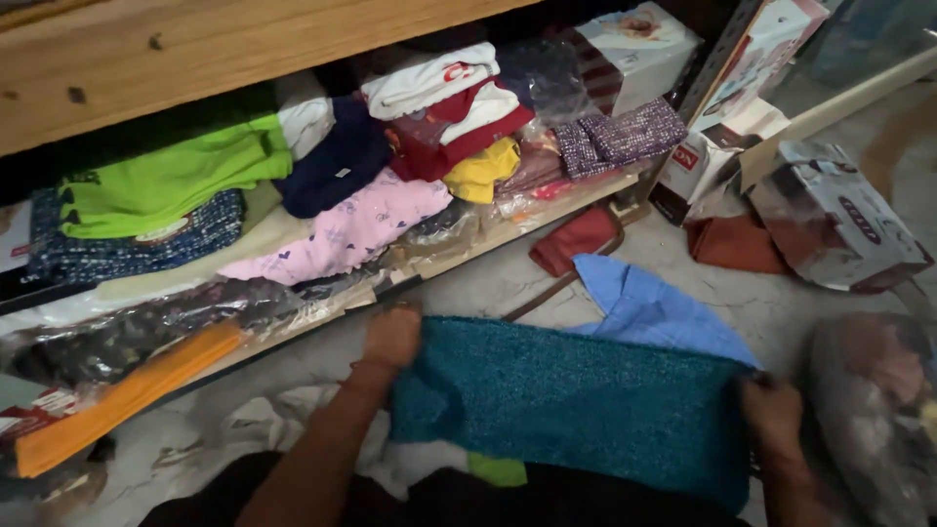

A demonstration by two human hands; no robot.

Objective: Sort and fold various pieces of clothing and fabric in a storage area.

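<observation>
Grip: both hands closed on teal cloth, left hand at its upper left corner, right hand at its right edge.
Cloth position: stretched flat between the hands, above the floor, partly covering a light blue garment.
Behind: low shelf with folded clothes, pink garment near the left hand.
Right side: cardboard boxes on the floor.

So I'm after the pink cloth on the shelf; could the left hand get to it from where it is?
Probably yes: the pink cloth lies at the shelf's open front, just beyond the left hand, but that hand grips the teal cloth.
</observation>
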